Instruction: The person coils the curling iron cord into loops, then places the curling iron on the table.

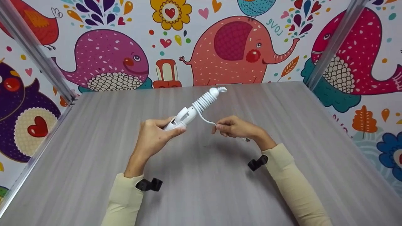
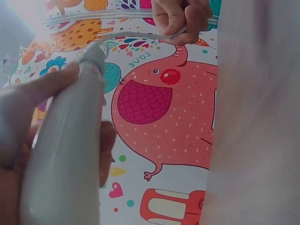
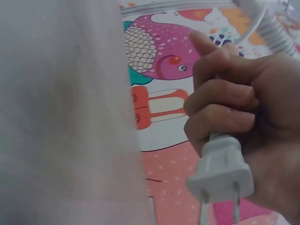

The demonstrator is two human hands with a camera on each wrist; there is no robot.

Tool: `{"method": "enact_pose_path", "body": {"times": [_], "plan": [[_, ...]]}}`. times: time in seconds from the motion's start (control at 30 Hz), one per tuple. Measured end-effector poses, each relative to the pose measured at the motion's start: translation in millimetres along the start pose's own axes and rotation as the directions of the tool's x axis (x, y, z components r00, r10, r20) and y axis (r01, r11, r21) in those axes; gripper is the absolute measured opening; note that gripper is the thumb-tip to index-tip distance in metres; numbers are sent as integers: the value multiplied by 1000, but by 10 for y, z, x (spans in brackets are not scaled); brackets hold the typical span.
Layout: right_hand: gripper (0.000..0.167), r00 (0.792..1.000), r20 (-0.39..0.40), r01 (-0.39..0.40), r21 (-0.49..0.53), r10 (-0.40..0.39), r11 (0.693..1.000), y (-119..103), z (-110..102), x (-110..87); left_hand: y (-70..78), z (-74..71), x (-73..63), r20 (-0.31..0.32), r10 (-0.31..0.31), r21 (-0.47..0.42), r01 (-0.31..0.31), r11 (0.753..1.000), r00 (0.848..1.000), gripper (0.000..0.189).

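Observation:
A white curling iron is held up at a slant above the table, its far end pointing up and to the right. Its white cord is wound in several turns around the far part, with a small loop at the tip. My left hand grips the near part, thumb along one side and fingers around the other. To the right, my right hand pinches the loose run of cord between thumb and forefinger. In the right wrist view its other fingers curl over the cord, and the two-pin plug hangs out below them.
Beneath both hands lies a grey wood-grain table. Behind it stands a wall panel with cartoon animals. Metal posts rise at the left and right back corners. Black wrist cameras sit on both sleeves.

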State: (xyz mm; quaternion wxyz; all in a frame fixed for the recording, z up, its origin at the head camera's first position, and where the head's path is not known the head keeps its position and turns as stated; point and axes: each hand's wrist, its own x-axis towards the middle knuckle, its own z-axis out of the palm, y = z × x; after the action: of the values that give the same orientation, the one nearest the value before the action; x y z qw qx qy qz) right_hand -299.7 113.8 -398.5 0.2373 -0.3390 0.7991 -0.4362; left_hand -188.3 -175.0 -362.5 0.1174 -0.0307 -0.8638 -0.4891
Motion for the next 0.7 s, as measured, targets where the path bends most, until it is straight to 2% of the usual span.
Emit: {"method": "enact_pose_path", "body": {"times": [0.17, 0.33, 0.43, 0.63, 0.7], "plan": [[36, 1000, -20, -22, -13, 22, 1000, 82, -30, 59, -15, 15, -8, 90, 23, -41, -19, 999, 996, 56], [32, 998, -35, -52, -45, 50, 998, 92, -134, 108, -9, 28, -8, 152, 47, -37, -42, 998, 987, 58], [26, 999, -33, -39, -76, 36, 996, 60, -206, 147, -7, 33, -10, 179, 63, -40, -56, 998, 982, 58], [20, 993, 0, -118, -211, 121, 970, -50, -330, 207, -23, 46, -15, 208, 71, -46, -63, 997, 976, 57], [18, 995, 30, -87, -248, 97, 965, -82, -364, 226, -21, 51, -16, 216, 74, -46, -66, 997, 974, 55]]}}
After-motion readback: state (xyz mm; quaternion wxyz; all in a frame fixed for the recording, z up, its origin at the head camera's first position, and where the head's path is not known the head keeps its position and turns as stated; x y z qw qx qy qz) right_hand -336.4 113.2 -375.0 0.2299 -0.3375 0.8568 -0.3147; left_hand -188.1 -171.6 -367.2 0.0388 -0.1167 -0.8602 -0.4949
